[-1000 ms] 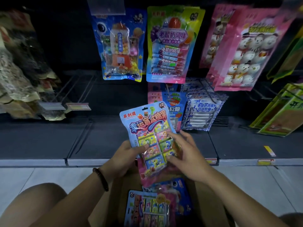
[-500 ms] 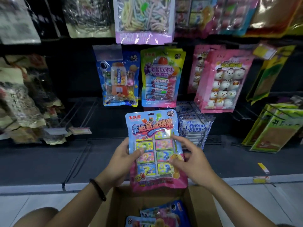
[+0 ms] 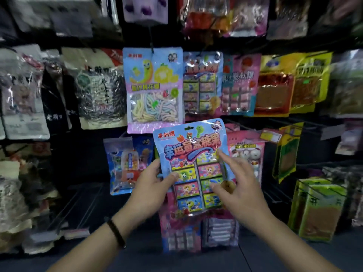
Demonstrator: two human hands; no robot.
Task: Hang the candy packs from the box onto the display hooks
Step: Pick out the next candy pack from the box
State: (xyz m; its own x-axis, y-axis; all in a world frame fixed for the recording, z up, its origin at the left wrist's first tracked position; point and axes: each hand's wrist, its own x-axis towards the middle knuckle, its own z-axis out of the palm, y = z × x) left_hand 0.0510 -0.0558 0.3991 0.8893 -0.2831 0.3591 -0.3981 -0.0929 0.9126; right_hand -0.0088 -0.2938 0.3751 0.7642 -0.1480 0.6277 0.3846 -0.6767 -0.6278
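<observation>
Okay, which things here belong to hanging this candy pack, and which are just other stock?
Job: blue-and-pink plastic candy pack of small colourful boxes; left hand gripping it; right hand touching it; matching hung pack above.
Other stock: pale blue pack of pastel string candy; pink pack of snowman sweets; yellow-green flat packs.

The fingers of the left hand point(image 3: 149, 191) lie hidden behind the blue-and-pink plastic candy pack point(image 3: 191, 154), which covers much of the pink snowman-print pack point(image 3: 247, 154). Blur smears the top-row foil bags point(image 3: 222, 16), cut by the upper edge.
</observation>
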